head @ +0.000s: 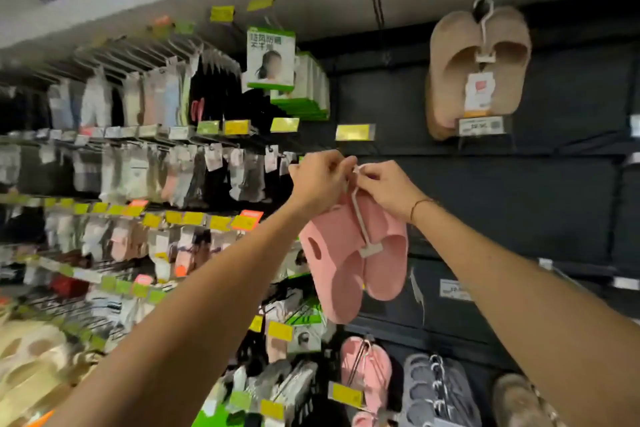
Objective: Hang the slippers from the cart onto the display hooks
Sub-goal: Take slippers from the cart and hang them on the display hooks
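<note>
Against the dark display wall (pixel 519 201), beside racks of packaged socks (pixel 138 166), both hands meet at 1 spot. The left hand (pixel 320 180) and right hand (pixel 389 189) pinch the top of the white plastic hanger (pixel 362 218). The pair of pink rubber slippers (pixel 349 260) dangles just below their fingers.

Two bare forearms, no sleeves, thin cord bracelet (pixel 420 204) on the right wrist

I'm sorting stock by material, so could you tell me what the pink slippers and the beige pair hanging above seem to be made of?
Pink slippers: likely moulded foam or rubber, smooth and matte, with punched holes. Beige slippers: probably fuzzy fabric, judging by the soft, slightly blurred surface.
</note>
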